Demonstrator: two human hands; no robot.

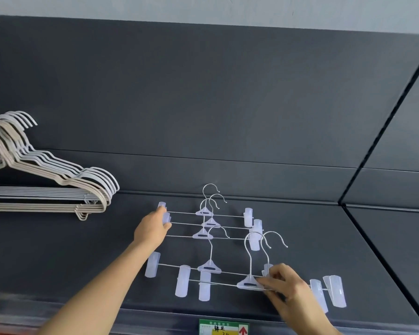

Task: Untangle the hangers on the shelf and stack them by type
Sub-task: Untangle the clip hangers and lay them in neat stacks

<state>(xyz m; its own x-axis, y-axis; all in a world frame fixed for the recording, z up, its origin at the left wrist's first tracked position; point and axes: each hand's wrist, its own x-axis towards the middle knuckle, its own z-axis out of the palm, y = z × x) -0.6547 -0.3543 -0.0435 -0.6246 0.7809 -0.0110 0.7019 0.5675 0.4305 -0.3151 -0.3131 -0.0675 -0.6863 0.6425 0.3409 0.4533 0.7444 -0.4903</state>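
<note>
Head view: both hands working clip hangers on the dark shelf (pixel 312 233).
Left hand (pixel 153 229) grip clamped on end clips of rear clip hangers (pixel 205 224); right hand (pixel 284 285) grip pinching front clip hanger (pixel 248 282); plain hangers (pixel 58 189) stacked far left.

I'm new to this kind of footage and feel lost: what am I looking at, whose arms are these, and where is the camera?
No machine here: a person works bare-handed, and the single picture comes from a camera on their head, looking forward and down. The dark shelf carries a neat stack of plain hangers at the left. The left hand holds the end clips of the far clip hangers, see-through with metal hooks; the right hand pinches the near clip hangers by a bar.
</note>
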